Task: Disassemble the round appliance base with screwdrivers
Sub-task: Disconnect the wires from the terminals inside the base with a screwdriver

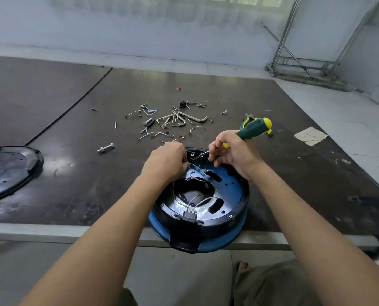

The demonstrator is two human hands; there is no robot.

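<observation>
At the far left a black round cover (7,171) lies flat on the table (73,195), well apart from the work. The table's dark brown top is scuffed and glossy in patches, with a seam running diagonally across its left half and a pale strip along its near edge. Right of the cover, a bolt with a nut (105,148) lies alone, and beyond it loose screws, bent wires and hex keys (177,119) are scattered in a heap near the middle, with a tiny red piece (178,88) farther back. The left hand (166,161) rests knuckles-up at the far left rim of the round appliance base (226,195), its fingers curled down inside where a white wire (197,170) comes out from under them; whether they pinch it I cannot tell. The base sits at the near edge of the table, slightly overhanging it, open side up, showing a blue plate with slots, more white wiring and a black block at its near side. The right hand (234,155) grips a screwdriver (254,127), the green and yellow handle jutting up to the right and the shaft slanting down to the far rim of the base. Farther right, a torn scrap of cardboard (311,136) lies on the table. Behind, a pale floor meets a pale wall, and a metal frame (305,62) stands in the right rear corner
</observation>
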